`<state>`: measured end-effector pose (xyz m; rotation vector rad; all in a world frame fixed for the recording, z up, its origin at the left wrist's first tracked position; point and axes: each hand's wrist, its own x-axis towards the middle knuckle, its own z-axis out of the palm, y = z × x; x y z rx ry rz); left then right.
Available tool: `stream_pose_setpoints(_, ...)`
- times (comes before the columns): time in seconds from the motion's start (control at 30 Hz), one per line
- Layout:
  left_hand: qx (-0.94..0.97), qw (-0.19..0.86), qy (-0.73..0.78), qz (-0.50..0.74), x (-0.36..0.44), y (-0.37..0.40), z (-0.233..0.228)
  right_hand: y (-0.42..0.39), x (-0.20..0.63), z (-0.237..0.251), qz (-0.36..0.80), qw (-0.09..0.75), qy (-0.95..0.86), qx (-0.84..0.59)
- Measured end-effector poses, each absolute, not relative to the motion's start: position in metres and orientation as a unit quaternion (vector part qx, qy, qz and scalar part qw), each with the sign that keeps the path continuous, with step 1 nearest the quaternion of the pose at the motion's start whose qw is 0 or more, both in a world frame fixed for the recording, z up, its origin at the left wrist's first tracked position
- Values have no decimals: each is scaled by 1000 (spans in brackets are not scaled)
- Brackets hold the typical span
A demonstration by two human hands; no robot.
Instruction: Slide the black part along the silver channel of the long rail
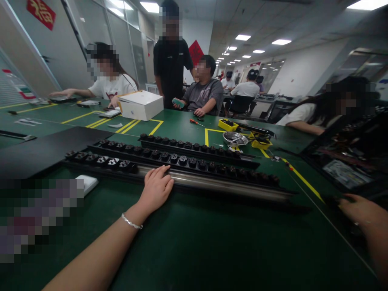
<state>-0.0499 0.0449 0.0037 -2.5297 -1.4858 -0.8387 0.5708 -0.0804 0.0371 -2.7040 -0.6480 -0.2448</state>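
My left hand (158, 185) lies on the nearest of three long black rails, its fingers stretched over the bare metal channel (227, 188). Small black socket-like modules (103, 160) fill only the left end of this rail. Behind it run a middle rail (192, 163) and a shorter far rail (188, 145), both lined with rows of similar modules. At the right edge my right hand (356, 208) is blurred and curled at a dark object, whose kind is too dark to make out.
A silver bowl (235, 138) and yellow bins (228, 125) stand behind the rails. A white box (141, 106) and an orange screwdriver (197, 122) are further back. Left lies a black panel (57, 147); right stands a dark open case (348, 161). Several people surround the green table (212, 242).
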Motion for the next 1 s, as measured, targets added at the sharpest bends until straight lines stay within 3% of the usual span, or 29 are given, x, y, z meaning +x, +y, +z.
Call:
stream_pose_setpoints(0.07,-828,42,-490,-271,-49,45,4,-76,530,47,-104,151,-242,-953)
stream_pose_setpoints(0.2,-827,33,-489,-275,-47,42,6,-56,406,62,-213,250,-455,-828)
stream_pose_setpoints(0.3,-829,23,-478,-290,-49,40,8,-45,309,50,-186,252,-614,-725)
stream_pose_setpoints(0.4,-776,55,-530,-338,-59,44,8,-40,247,24,-166,212,-646,-714)
stream_pose_setpoints(0.5,-664,101,-639,-374,-75,53,4,-38,227,1,-185,194,-639,-721)
stream_pose_setpoints(0.6,-602,71,-714,-351,-87,62,1,-38,230,-8,-207,187,-652,-705)
stream_pose_setpoints(1.0,-615,93,-693,-364,-88,64,-2,-46,234,1,-197,144,-691,-681)
